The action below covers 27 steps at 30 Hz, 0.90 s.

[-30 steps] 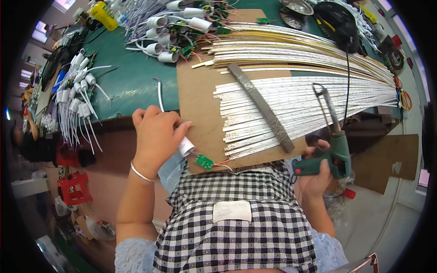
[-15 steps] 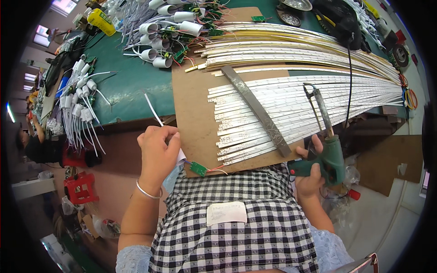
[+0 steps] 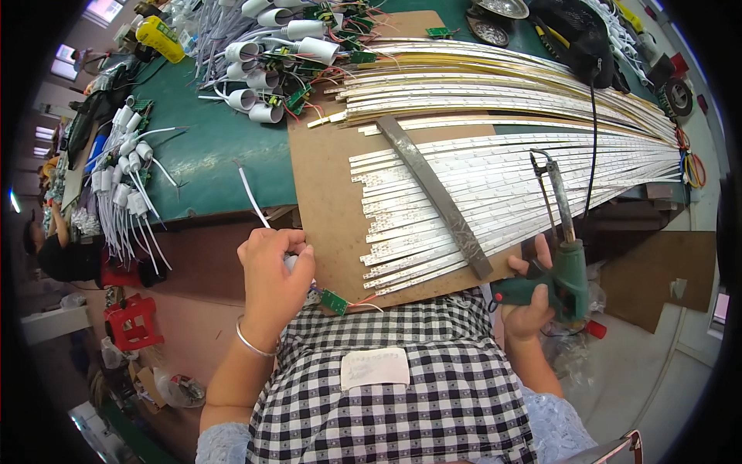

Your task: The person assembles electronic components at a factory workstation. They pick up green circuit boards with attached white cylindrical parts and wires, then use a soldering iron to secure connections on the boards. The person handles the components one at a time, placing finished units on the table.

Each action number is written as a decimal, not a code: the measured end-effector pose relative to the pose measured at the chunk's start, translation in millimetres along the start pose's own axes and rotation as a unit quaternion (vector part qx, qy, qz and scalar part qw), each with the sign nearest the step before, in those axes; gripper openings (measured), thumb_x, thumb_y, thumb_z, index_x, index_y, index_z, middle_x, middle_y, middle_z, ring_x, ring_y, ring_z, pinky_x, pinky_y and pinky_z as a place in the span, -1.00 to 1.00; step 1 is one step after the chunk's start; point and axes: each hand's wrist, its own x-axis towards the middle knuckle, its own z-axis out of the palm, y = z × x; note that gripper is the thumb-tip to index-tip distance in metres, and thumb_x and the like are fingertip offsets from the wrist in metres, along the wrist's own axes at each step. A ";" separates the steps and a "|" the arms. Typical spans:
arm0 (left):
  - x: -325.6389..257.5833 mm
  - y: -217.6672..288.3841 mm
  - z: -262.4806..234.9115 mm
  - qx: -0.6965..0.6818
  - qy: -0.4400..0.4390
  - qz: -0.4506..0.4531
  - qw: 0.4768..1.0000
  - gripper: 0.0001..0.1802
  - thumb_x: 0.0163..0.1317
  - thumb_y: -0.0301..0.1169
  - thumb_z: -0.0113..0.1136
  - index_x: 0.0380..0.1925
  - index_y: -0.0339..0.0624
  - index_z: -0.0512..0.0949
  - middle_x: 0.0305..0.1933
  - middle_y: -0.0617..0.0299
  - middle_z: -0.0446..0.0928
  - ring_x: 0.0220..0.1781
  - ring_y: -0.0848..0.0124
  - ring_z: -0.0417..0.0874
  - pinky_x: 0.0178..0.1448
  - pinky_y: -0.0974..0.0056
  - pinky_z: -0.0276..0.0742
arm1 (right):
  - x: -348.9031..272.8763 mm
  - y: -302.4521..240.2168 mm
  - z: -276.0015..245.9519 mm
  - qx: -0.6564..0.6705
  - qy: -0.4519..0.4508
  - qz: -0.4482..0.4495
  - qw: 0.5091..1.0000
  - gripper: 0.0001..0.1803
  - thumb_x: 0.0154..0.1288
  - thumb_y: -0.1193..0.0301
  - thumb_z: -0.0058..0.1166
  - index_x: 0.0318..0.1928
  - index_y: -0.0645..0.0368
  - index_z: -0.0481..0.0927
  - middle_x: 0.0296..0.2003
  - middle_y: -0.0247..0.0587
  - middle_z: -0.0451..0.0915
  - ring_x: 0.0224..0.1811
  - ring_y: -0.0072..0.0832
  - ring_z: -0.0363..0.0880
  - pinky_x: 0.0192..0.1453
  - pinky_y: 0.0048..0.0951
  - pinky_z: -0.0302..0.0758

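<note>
My left hand point(image 3: 277, 272) is closed round a white end cap point(image 3: 291, 263), mostly hidden by the fingers. A white cable point(image 3: 253, 198) sticks out beyond the hand. From the cap's other side hangs a small green circuit board point(image 3: 334, 301), whose red and white wires reach toward the nearest strip ends; contact cannot be made out. In my right hand point(image 3: 529, 306) is a green soldering gun point(image 3: 570, 286), its tip pointing up and away, over the white LED strips point(image 3: 495, 174). A flat grey metal bar point(image 3: 437, 199) lies across those strips on a brown board point(image 3: 321, 185).
White end caps with circuit boards and cables point(image 3: 267, 69) are heaped at the back, with another bunch point(image 3: 127, 166) on the left of the green table point(image 3: 209, 155). A black cord point(image 3: 593, 147) hangs across the strips. A red stool point(image 3: 133, 323) stands on the floor.
My left hand has turned and shifted slightly right and nearer, bringing the circuit board nearer to me. The soldering gun has moved slightly right and nearer. The whole view has shifted a little.
</note>
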 end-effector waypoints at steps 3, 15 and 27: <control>0.0 0.7 -0.4 -0.008 -0.006 0.007 1.000 -0.82 0.01 -0.41 0.17 -0.35 -0.19 0.56 -0.43 0.32 0.53 -0.21 0.31 0.42 0.03 0.16 0.17 | 1.9 1.9 -2.3 -0.042 0.004 -0.012 0.999 -0.26 0.28 0.23 -0.18 0.38 0.28 -0.05 0.30 0.20 0.18 -0.06 -0.30 0.57 -0.03 -0.35 0.56; -2.4 6.9 3.4 -0.038 -0.015 0.026 0.999 -0.79 -0.02 -0.41 0.18 -0.33 -0.19 0.54 -0.38 0.30 0.49 -0.20 0.26 0.41 -0.01 0.16 0.20 | 6.9 -2.4 3.8 -0.035 0.072 -0.005 0.997 -0.27 0.28 0.23 -0.21 0.36 0.32 -0.04 0.26 0.25 0.22 -0.10 -0.28 0.57 -0.01 -0.29 0.56; -9.5 4.9 15.9 -0.183 -0.023 -0.025 0.983 -0.68 -0.01 -0.49 0.13 -0.18 -0.31 0.53 -0.32 0.18 0.50 -0.13 0.22 0.38 0.02 0.17 0.32 | 8.2 -8.6 4.1 -0.028 0.069 -0.003 0.997 -0.33 0.33 0.24 -0.28 0.37 0.25 -0.04 0.25 0.26 0.24 -0.03 -0.24 0.55 0.11 -0.16 0.50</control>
